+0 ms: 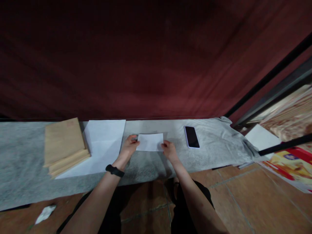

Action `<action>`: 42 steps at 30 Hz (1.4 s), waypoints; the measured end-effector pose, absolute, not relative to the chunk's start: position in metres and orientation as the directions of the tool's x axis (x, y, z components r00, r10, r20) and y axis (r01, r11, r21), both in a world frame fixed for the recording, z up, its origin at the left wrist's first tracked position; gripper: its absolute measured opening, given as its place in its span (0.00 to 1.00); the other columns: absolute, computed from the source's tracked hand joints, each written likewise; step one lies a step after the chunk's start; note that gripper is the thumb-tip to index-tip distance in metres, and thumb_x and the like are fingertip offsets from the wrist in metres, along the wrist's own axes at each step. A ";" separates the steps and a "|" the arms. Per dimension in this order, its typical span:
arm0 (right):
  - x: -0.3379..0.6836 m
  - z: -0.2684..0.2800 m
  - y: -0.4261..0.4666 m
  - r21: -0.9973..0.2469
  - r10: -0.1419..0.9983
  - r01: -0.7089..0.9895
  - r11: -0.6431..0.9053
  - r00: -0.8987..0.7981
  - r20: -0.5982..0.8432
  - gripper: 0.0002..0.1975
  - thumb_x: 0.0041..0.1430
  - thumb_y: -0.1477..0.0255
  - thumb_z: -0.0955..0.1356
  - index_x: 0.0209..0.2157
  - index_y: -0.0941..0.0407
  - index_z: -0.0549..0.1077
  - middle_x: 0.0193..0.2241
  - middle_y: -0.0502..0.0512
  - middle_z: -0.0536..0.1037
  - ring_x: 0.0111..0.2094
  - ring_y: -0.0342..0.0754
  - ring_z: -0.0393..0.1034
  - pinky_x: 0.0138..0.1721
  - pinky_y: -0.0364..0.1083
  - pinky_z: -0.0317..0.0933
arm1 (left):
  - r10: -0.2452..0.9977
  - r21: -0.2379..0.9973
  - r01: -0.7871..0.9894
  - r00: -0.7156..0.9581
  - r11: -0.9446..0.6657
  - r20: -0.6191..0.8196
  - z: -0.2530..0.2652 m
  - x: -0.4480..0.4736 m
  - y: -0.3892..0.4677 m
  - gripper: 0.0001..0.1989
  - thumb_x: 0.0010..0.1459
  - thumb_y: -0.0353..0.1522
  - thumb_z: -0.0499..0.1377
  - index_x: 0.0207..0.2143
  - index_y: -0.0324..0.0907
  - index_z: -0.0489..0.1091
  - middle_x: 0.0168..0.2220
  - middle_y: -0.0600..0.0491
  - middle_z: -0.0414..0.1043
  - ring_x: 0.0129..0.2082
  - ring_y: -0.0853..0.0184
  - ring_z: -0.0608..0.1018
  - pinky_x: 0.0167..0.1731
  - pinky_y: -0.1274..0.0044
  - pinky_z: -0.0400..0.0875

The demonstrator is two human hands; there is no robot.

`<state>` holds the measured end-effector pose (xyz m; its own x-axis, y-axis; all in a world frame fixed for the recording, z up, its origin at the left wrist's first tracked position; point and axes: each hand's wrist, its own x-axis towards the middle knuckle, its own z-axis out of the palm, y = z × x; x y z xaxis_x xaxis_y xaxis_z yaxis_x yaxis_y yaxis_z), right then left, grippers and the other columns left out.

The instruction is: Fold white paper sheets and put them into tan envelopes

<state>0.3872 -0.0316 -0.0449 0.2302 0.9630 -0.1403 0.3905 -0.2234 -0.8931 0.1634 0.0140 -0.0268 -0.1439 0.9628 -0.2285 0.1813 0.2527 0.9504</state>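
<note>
Fingers (135,140) of the left hand (128,148) and right hand (168,150) pinch opposite ends of the folded white paper (150,142), centre frame on the grey surface (21,152). Keeping edges aligned should sharpen the crease.

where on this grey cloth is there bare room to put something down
Bare grey cloth lies left of the brown envelope stack, and between the phone and the cloth's rumpled right end. It is crowded in the middle: white sheets, then the left hand and right hand holding the folded paper.
</note>
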 end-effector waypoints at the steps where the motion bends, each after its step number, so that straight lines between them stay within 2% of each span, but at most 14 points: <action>1: 0.386 -0.044 -0.033 -0.862 0.965 0.457 -0.218 0.232 -0.121 0.08 0.57 0.74 0.65 0.33 0.56 0.78 0.26 0.51 0.78 0.31 0.46 0.73 0.32 0.40 0.63 | 0.973 0.923 0.314 -0.119 0.225 -0.197 -0.028 0.164 0.013 0.23 0.49 0.26 0.62 0.49 0.40 0.69 0.21 0.61 0.69 0.20 0.69 0.72 0.24 0.79 0.64; 4: 0.381 -0.043 -0.039 -0.690 0.973 0.694 -0.206 0.223 -0.066 0.15 0.62 0.74 0.65 0.49 0.55 0.75 0.37 0.57 0.81 0.40 0.50 0.76 0.41 0.43 0.64 | 0.991 0.761 0.634 -0.064 0.134 -0.122 -0.028 0.166 0.009 0.26 0.53 0.25 0.58 0.56 0.42 0.65 0.24 0.59 0.71 0.26 0.65 0.76 0.30 0.77 0.66; 6: 0.378 -0.042 -0.044 -0.570 0.976 0.797 -0.199 0.211 -0.046 0.18 0.65 0.73 0.63 0.56 0.55 0.71 0.41 0.59 0.81 0.42 0.51 0.76 0.44 0.45 0.65 | 0.994 0.656 0.747 -0.064 0.107 -0.090 -0.024 0.167 0.006 0.26 0.54 0.25 0.58 0.57 0.43 0.65 0.27 0.55 0.75 0.31 0.62 0.78 0.34 0.75 0.68; 8: 0.375 -0.041 -0.047 -0.487 0.979 0.855 -0.179 0.204 -0.001 0.20 0.66 0.74 0.62 0.58 0.57 0.69 0.44 0.63 0.79 0.45 0.54 0.75 0.47 0.48 0.65 | 0.993 0.553 0.827 -0.055 0.102 -0.101 -0.020 0.169 0.002 0.25 0.56 0.26 0.58 0.57 0.44 0.66 0.31 0.50 0.77 0.35 0.58 0.80 0.38 0.73 0.69; 12: 0.366 -0.042 -0.049 -0.445 0.981 0.895 -0.028 0.110 0.160 0.22 0.67 0.74 0.60 0.60 0.59 0.68 0.51 0.66 0.75 0.53 0.57 0.70 0.55 0.53 0.62 | 0.991 0.350 0.936 0.014 0.033 -0.130 -0.014 0.171 -0.005 0.24 0.61 0.28 0.53 0.60 0.42 0.65 0.41 0.42 0.79 0.41 0.53 0.81 0.42 0.69 0.71; 16: 0.352 -0.050 -0.053 -0.438 0.970 0.880 0.185 -0.092 0.225 0.25 0.69 0.71 0.59 0.65 0.58 0.62 0.64 0.64 0.65 0.64 0.56 0.59 0.64 0.56 0.54 | 0.998 0.246 0.968 0.048 -0.057 0.043 -0.016 0.178 -0.013 0.20 0.63 0.29 0.50 0.56 0.36 0.69 0.50 0.37 0.75 0.49 0.52 0.77 0.51 0.65 0.69; 19: 0.343 -0.059 -0.059 -0.388 0.965 0.895 0.222 -0.144 0.219 0.26 0.71 0.67 0.58 0.67 0.59 0.58 0.68 0.62 0.59 0.68 0.56 0.52 0.67 0.58 0.48 | 0.971 0.257 0.947 0.149 -0.195 0.186 -0.025 0.193 -0.019 0.23 0.67 0.32 0.45 0.60 0.35 0.66 0.61 0.37 0.66 0.61 0.52 0.69 0.60 0.62 0.61; 21: 0.341 -0.063 -0.062 -0.349 0.965 0.911 0.222 -0.154 0.211 0.26 0.71 0.69 0.58 0.68 0.59 0.57 0.68 0.62 0.58 0.69 0.55 0.50 0.68 0.58 0.45 | 0.945 0.302 0.899 0.270 -0.316 0.184 -0.034 0.206 -0.021 0.25 0.69 0.35 0.44 0.64 0.36 0.62 0.67 0.41 0.59 0.67 0.55 0.62 0.65 0.62 0.55; 23: 0.341 -0.066 -0.064 -0.310 0.964 0.923 0.228 -0.169 0.206 0.27 0.70 0.73 0.57 0.69 0.59 0.55 0.68 0.61 0.57 0.69 0.55 0.49 0.68 0.58 0.43 | 0.926 0.326 0.866 0.352 -0.378 0.138 -0.043 0.216 -0.023 0.27 0.69 0.39 0.43 0.66 0.37 0.60 0.69 0.43 0.56 0.69 0.56 0.57 0.67 0.62 0.50; 27: 0.345 -0.067 -0.064 -0.260 0.965 0.939 0.227 -0.180 0.192 0.29 0.68 0.77 0.57 0.69 0.59 0.53 0.69 0.60 0.54 0.70 0.55 0.48 0.68 0.58 0.42 | 0.927 0.302 0.876 0.361 -0.375 0.104 -0.056 0.223 -0.027 0.31 0.69 0.43 0.42 0.67 0.34 0.56 0.70 0.41 0.53 0.71 0.56 0.53 0.68 0.61 0.45; 32: 0.357 -0.067 -0.060 -0.273 0.980 0.951 0.147 -0.103 0.171 0.27 0.71 0.71 0.57 0.68 0.63 0.55 0.69 0.63 0.55 0.69 0.57 0.49 0.68 0.59 0.42 | 0.930 0.253 0.896 0.336 -0.365 0.152 -0.061 0.218 -0.029 0.32 0.69 0.44 0.44 0.68 0.34 0.54 0.70 0.40 0.51 0.71 0.58 0.51 0.69 0.63 0.45; 37: 0.370 -0.070 -0.057 -0.294 0.981 0.949 0.114 -0.061 0.182 0.27 0.72 0.67 0.57 0.69 0.59 0.54 0.69 0.61 0.55 0.69 0.57 0.49 0.68 0.60 0.42 | 0.938 0.226 0.913 0.309 -0.339 0.156 -0.064 0.215 -0.030 0.31 0.69 0.41 0.44 0.68 0.33 0.54 0.71 0.39 0.48 0.72 0.55 0.50 0.69 0.62 0.43; 42: 0.380 -0.068 -0.057 -0.281 0.987 0.955 0.097 -0.056 0.148 0.27 0.72 0.66 0.57 0.69 0.57 0.55 0.69 0.60 0.56 0.69 0.57 0.49 0.68 0.60 0.43 | 0.946 0.220 0.924 0.284 -0.314 0.156 -0.063 0.216 -0.032 0.32 0.69 0.42 0.46 0.69 0.36 0.51 0.71 0.40 0.47 0.72 0.54 0.49 0.68 0.58 0.42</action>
<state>0.3797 -0.0575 -0.0684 -0.0564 0.9874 0.1480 0.9548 0.0966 -0.2810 0.2155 -0.0319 -0.0631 0.2840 0.9460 0.1564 0.9236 -0.3137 0.2203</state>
